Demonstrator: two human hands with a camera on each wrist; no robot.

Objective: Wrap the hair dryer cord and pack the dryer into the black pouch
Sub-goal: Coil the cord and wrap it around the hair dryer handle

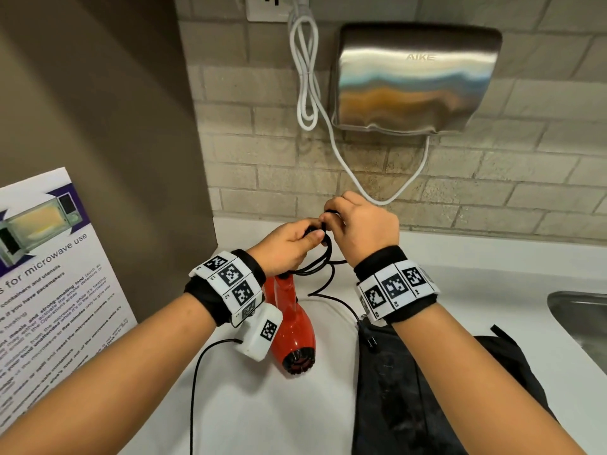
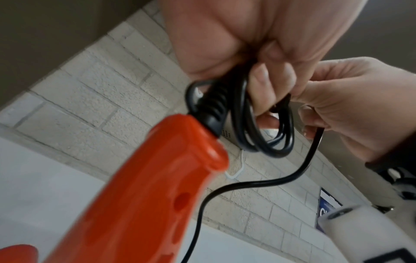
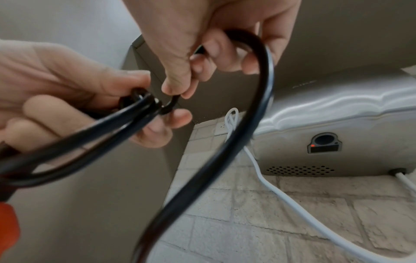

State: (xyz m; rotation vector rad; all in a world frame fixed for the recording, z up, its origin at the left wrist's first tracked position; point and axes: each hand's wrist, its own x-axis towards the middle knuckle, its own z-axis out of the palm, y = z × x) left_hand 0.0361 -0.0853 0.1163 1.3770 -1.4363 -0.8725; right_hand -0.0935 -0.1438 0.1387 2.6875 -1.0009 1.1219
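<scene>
- The black cord [image 2: 265, 135] was gripped in small loops by the curled fingers [image 2: 261, 83] of the left hand [image 1: 289, 244].
- A strand of the same cord was pinched between thumb and fingers [image 3: 202, 58] of the right hand [image 1: 361, 231], just beside the left fingers; from there the cord was seen trailing down to the tabletop [image 1: 262, 421].
- The red hair dryer [image 1: 292, 330] was seen below the left fingers, handle end up towards them, nozzle nearer the person.
- The black pouch [image 1: 410, 389] was laid flat on the tabletop under the right forearm, well below the right fingers.
- A steel hand dryer [image 1: 414, 77] was mounted on the wall above both hands.
</scene>
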